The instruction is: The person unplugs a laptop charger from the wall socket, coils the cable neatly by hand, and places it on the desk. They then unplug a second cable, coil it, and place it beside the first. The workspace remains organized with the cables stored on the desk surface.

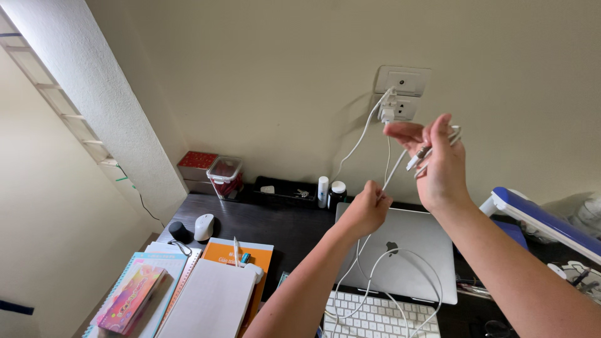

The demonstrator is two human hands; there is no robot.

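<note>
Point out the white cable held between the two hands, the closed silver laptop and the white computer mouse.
white cable point(394, 170), head view, on the taut stretch between the hands.
silver laptop point(421, 241), head view, on the bare lid, right of its centre.
white mouse point(204, 226), head view, on its rounded back.

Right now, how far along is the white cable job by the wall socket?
Done: the white charger plug sits in the lower wall socket, and slack already lies looped over the closed silver laptop.
In hand: the right hand holds a bundle of thin white cable near the socket; the left hand pinches the same cable lower down.
Left: the loose loops across laptop and white keyboard.
</note>
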